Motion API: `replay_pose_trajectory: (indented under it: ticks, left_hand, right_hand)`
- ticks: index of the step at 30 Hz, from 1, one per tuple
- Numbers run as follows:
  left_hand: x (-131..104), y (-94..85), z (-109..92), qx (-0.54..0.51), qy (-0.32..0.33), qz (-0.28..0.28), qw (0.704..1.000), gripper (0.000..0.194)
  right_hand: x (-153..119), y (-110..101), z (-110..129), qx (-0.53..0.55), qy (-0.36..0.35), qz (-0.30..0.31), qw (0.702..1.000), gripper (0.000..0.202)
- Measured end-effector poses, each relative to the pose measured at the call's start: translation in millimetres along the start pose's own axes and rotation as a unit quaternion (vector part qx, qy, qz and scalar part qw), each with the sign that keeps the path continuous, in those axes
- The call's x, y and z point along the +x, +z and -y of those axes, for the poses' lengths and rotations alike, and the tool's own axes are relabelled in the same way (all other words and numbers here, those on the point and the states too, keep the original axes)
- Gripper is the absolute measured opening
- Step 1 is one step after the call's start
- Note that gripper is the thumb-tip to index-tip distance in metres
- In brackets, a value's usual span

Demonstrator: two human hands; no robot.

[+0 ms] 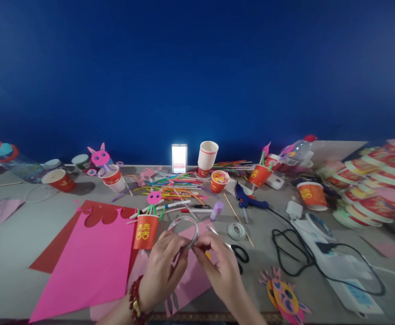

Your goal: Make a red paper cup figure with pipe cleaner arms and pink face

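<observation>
A thin whitish tape ring (195,228) stands upright between my hands above a pink sheet (192,289). My left hand (165,259) is closed on the ring's lower edge, a red bead bracelet on its wrist. The fingers of my right hand (218,259) are pinched together at the ring's lower right; what they hold is too small to make out. Just beyond my left hand, a red paper cup (146,232) carries a pink paper figure (154,197) with green limbs. Black-handled scissors (241,253) lie right of my right hand, partly hidden.
Bright pink sheets (92,266) lie at the left. A blue glue gun (248,198), a small tape roll (236,231) and a wooden stick (238,220) are at the right. Farther right are a black cable (287,266), a power strip (340,280) and stacked bowls (380,185). Colored sticks (177,184) lie behind.
</observation>
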State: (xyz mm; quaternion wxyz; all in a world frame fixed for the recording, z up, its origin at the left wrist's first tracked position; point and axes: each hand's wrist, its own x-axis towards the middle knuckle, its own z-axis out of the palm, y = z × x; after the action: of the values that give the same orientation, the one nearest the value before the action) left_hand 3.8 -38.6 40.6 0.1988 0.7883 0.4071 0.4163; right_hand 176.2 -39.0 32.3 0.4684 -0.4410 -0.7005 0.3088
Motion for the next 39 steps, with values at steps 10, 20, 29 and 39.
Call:
replay_pose_trajectory:
  ticks: [10,20,29,39]
  left_hand:
    - [-10,12.3,1,-0.046,-0.064,-0.018,0.997,0.019]
    - [-10,15.9,15,-0.039,-0.132,-0.040,0.990,0.014]
    - [-11,35.9,41,0.178,-0.053,0.115,0.976,0.038]
    - [-38,47.6,13,0.205,0.033,0.221,0.953,0.023]
  right_hand:
    - [-9,6,-2,-0.016,-0.050,-0.024,0.998,0.012]
    - [-27,-32,-37,0.034,0.129,-0.074,0.988,0.010]
    - [-31,-32,-53,-0.070,0.168,0.069,0.981,0.011]
    - [-37,-23,-53,-0.196,0.122,0.101,0.968,0.014]
